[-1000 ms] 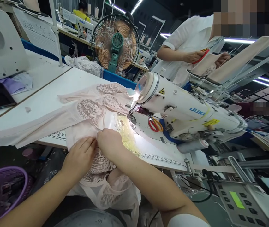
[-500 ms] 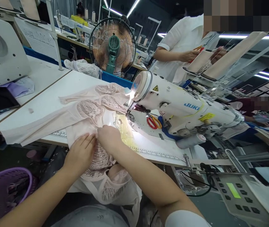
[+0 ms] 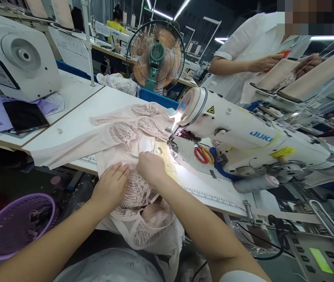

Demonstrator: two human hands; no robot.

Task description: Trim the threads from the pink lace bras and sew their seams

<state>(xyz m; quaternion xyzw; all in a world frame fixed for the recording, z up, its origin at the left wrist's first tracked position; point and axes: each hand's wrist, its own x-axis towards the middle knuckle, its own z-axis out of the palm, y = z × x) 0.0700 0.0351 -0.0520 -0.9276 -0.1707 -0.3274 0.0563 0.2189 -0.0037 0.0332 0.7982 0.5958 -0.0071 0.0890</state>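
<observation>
A pale pink lace garment point(image 3: 137, 192) drapes from the white sewing table down over the front edge into my lap. Several more pieces with lace cups point(image 3: 124, 133) lie behind it on the tabletop, running towards the needle area. My left hand point(image 3: 112, 186) rests on the garment, its fingers lying flat and close together, thumb hidden. Just right of it, my right hand point(image 3: 152, 166) is closed on the garment's edge in a pinch. The presser foot point(image 3: 171, 144) of the lit sewing machine point(image 3: 231, 121) stands a little beyond my right hand, apart from it.
Red and orange-handled scissors point(image 3: 204, 154) lie under the machine arm. A grey thread cone point(image 3: 256, 183) sits at right. At left are a phone point(image 3: 26, 115) and a purple basket point(image 3: 18, 227). Behind stand a fan point(image 3: 156, 56) and a person in a white shirt point(image 3: 249, 51).
The view has turned left, so everything sits further right in the picture, and more of the phone and basket shows. My hands stay at the same spot on the garment.
</observation>
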